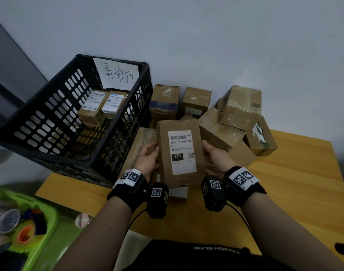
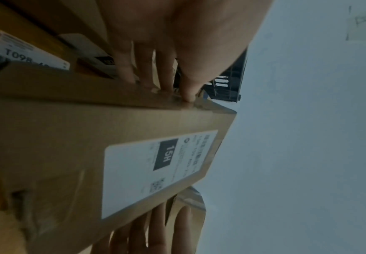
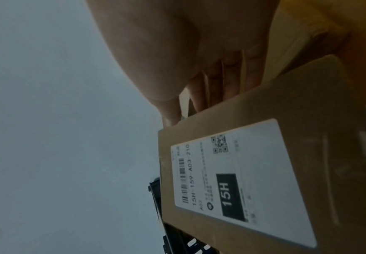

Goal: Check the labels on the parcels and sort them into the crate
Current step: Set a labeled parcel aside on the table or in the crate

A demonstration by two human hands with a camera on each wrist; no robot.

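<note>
You hold the flat brown cardboard parcel (image 1: 180,153) above the wooden table's (image 1: 296,192) middle, white label (image 1: 182,152) facing you to read it, left hand (image 1: 148,159) and right hand (image 1: 216,155) gripping its side edges; the black slatted plastic crate (image 1: 55,122) on the left edge holds two labelled boxes (image 1: 102,106), loose cartons (image 1: 231,118) crowd the far edge

Tall brown parcel (image 1: 180,153), white label (image 1: 182,152) reading 15H-159-A03-210, upright right of black crate (image 1: 55,122); two labelled parcels (image 1: 103,104) inside crate.
</note>
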